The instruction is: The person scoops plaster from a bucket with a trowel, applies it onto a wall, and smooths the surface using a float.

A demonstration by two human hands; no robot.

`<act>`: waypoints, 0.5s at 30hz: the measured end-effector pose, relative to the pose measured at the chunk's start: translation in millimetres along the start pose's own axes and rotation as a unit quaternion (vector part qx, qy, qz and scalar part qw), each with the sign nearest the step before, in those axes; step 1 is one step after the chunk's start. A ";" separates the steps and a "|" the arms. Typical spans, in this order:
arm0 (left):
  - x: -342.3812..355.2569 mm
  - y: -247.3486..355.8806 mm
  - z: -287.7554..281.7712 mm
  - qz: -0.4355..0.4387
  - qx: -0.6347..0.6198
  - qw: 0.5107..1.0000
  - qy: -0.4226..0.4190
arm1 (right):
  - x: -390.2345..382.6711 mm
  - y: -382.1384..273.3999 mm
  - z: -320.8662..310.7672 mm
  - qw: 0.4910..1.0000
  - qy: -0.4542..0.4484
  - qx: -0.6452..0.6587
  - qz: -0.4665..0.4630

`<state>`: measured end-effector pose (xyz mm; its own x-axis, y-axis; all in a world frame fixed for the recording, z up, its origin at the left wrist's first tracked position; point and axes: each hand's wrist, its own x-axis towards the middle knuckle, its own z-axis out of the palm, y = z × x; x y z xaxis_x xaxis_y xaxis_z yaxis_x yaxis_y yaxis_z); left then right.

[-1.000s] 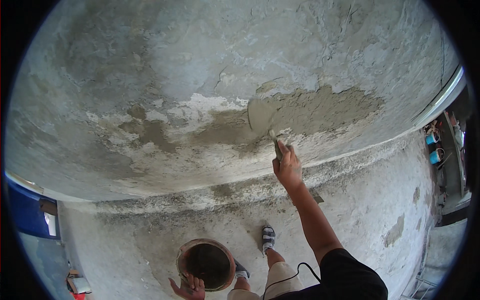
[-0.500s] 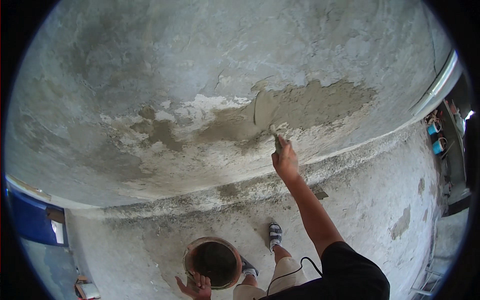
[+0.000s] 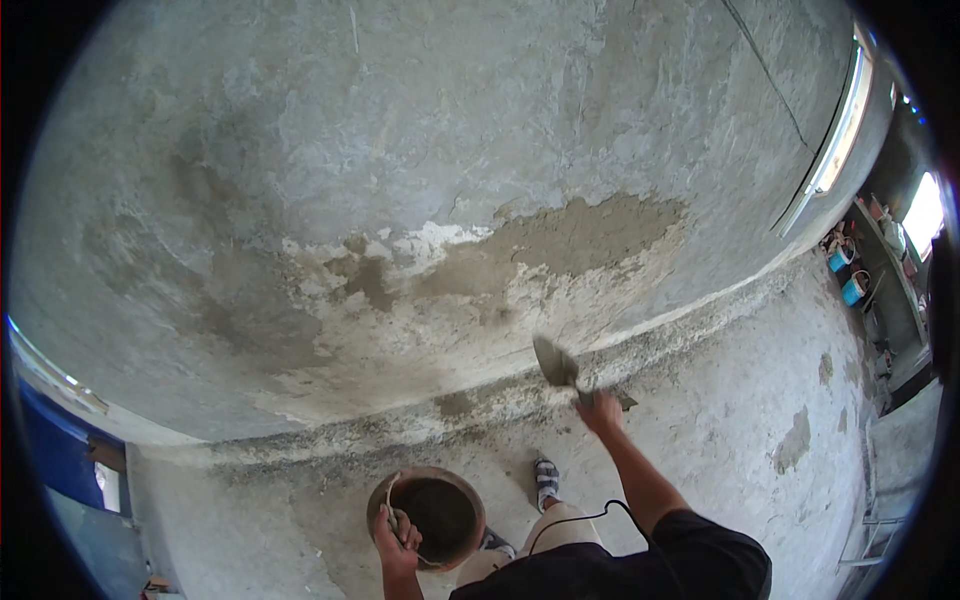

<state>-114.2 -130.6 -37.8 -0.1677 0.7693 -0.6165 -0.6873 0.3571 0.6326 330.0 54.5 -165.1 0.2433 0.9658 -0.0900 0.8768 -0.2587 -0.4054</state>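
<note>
In my right hand (image 3: 602, 412) is a pointing trowel (image 3: 555, 362), its grey blade blurred a little and held away from the wall, low near its foot. My left hand (image 3: 396, 535) closes on the thin, light rope handle (image 3: 389, 496) of a round bucket (image 3: 478, 512). The bucket stands upright by my feet, with dark grey contents inside. Above the trowel, a wet mortar patch (image 3: 600, 232) spreads over the rough grey wall (image 3: 420, 130), with pale bare plaster (image 3: 440, 240) along its left part.
A rough ledge of mortar crumbs (image 3: 400, 425) runs along the wall's foot. My sandalled foot (image 3: 546, 480) is right of the bucket. Blue buckets (image 3: 853, 288) stand at the far right below a shelf (image 3: 890, 260). A dark cable (image 3: 575, 510) loops across my legs.
My right hand has brought the trowel off the wall and down toward the floor. My left hand, previously with fingers spread at the bucket's rim, now grips its rope handle.
</note>
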 end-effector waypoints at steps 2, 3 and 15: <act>-3.3 5.1 0.8 0.007 0.000 1.000 0.021 | 50.4 -39.0 -24.3 0.982 0.151 0.055 -0.102; -3.3 6.4 0.9 0.010 -0.008 1.000 0.012 | 82.2 -59.2 -38.2 0.970 0.187 0.069 -0.138; 14.1 -9.7 39.0 0.050 -0.092 0.991 0.083 | 235.6 -100.5 -115.5 0.895 0.175 -0.232 -0.339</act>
<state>-82.3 -102.7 -34.3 -0.3447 0.6935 -0.6327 -0.7765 0.1681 0.6073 347.2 305.8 -40.5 -0.3662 0.8589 0.3580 0.9301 0.3259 0.1695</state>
